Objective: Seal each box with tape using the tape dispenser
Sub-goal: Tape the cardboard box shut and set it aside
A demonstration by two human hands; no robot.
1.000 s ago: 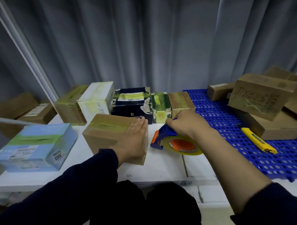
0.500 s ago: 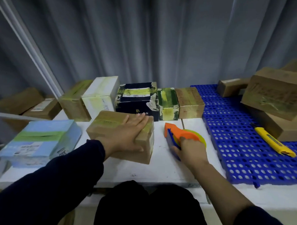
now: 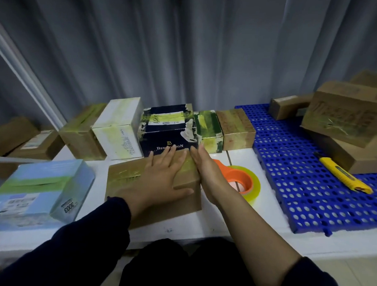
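Observation:
A brown cardboard box (image 3: 181, 198) with yellowish tape across its top sits on the white table (image 3: 255, 211) right in front of me. My left hand (image 3: 160, 178) lies flat on the box's top with fingers spread. My right hand (image 3: 208, 171) presses straight fingers against the box's right side, over the tape end. The orange tape dispenser (image 3: 239, 179), carrying a yellow-tinted roll, lies on the table just right of the box, partly hidden behind my right hand and free of both hands.
A row of taped boxes (image 3: 168, 129) lines the back of the table. A light blue box (image 3: 36, 191) stands at the left. A blue perforated mat (image 3: 299, 178) on the right carries a yellow utility knife (image 3: 342, 175) and stacked brown boxes (image 3: 344, 112).
My right hand let go of the tape dispenser, which now lies on the table, and moved left to the box's right side. My left hand stayed on the box top.

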